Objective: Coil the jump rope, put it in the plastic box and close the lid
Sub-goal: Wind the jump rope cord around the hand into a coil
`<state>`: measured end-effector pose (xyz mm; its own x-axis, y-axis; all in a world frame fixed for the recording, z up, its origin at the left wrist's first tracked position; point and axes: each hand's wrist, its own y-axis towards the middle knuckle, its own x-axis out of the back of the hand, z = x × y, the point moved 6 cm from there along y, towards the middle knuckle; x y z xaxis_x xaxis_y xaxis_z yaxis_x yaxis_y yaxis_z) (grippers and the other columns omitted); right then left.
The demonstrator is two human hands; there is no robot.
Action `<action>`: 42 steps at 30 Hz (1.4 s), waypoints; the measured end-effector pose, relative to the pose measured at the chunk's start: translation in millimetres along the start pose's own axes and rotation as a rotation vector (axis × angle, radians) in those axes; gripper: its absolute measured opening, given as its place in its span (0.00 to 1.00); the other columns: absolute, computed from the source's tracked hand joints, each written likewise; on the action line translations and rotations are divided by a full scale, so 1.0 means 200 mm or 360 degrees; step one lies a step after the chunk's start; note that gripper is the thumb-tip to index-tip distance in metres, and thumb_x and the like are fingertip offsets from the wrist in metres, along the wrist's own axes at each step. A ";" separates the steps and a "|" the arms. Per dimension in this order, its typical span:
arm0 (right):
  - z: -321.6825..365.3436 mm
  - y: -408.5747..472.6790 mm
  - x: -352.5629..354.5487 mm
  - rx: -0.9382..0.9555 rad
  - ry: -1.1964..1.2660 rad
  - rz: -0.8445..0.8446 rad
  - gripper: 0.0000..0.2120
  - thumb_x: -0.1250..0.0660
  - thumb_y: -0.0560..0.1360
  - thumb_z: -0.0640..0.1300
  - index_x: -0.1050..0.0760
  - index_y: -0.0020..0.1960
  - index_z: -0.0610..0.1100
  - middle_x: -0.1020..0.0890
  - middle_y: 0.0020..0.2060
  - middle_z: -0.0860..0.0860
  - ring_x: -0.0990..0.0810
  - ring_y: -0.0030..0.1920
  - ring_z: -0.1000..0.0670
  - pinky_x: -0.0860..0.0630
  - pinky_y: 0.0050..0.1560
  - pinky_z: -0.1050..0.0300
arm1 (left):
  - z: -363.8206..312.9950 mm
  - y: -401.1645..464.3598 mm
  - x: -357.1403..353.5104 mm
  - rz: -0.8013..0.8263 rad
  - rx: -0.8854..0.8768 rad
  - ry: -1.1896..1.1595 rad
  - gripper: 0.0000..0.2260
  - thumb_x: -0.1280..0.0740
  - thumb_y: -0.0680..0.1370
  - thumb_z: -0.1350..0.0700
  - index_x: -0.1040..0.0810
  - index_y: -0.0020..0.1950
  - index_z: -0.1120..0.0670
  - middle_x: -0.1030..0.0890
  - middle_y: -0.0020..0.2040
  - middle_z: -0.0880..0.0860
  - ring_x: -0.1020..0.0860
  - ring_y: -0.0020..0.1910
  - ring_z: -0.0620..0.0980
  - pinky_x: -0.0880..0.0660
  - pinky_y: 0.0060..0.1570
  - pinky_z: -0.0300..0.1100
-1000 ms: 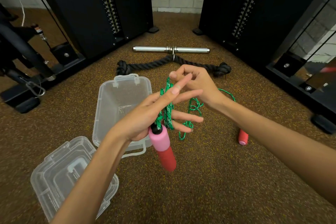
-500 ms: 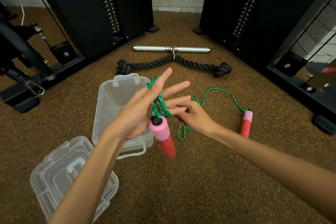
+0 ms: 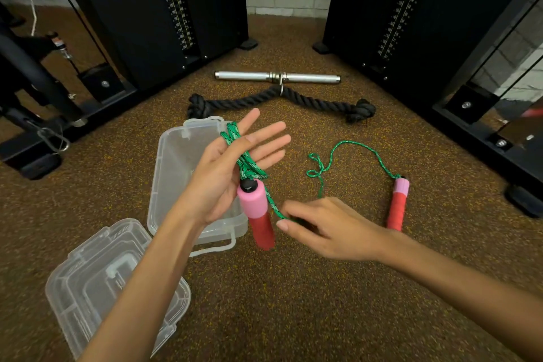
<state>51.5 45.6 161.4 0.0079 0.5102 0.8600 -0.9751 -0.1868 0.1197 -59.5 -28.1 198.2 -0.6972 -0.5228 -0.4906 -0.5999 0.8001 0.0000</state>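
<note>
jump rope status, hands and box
Left hand open, green rope looped over it. Right hand pinching rope. Box open, lid off.

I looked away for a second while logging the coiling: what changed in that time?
The right hand swept from above the coil down toward the person, drawing the green cord along; the far pink-and-red handle slid into full view. The left hand stays flat with loops round it, the near pink-and-red handle dangling. Clear plastic box and clear lid unmoved.
</note>
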 end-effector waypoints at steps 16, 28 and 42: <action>0.15 0.10 0.48 0.0076 0.0703 -0.0104 0.09 0.33 0.76 0.41 0.20 0.43 0.35 0.18 0.32 0.46 0.20 0.34 0.53 0.23 0.37 0.55 | 0.07 -0.02 0.02 -0.0021 0.0095 0.0638 0.13 0.40 0.78 0.51 0.18 0.55 0.46 0.20 0.60 0.59 0.23 0.62 0.53 0.37 0.69 0.56; 0.03 0.29 0.61 -0.0006 0.0928 -0.0562 0.05 0.29 0.72 0.36 0.22 0.42 0.33 0.25 0.29 0.52 0.26 0.27 0.63 0.31 0.30 0.74 | 0.06 -0.06 -0.13 0.0316 0.0186 0.0566 0.39 0.61 0.72 0.35 0.37 0.73 0.58 0.27 0.24 0.55 0.22 0.30 0.53 0.25 0.58 0.45; -0.21 0.36 0.39 -0.0300 0.1174 -0.0547 0.05 0.30 0.73 0.43 0.22 0.40 0.42 0.25 0.34 0.41 0.32 0.34 0.45 0.35 0.33 0.56 | 0.05 -0.11 -0.17 0.0317 0.0322 0.0467 0.24 0.45 0.77 0.48 0.34 0.71 0.55 0.16 0.53 0.56 0.16 0.46 0.59 0.19 0.46 0.47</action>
<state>-27.2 106.2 215.9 0.2285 0.9442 0.2372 -0.9661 0.1899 0.1748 -18.3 -25.1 205.3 -0.8918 -0.3903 -0.2286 -0.3732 0.9205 -0.1158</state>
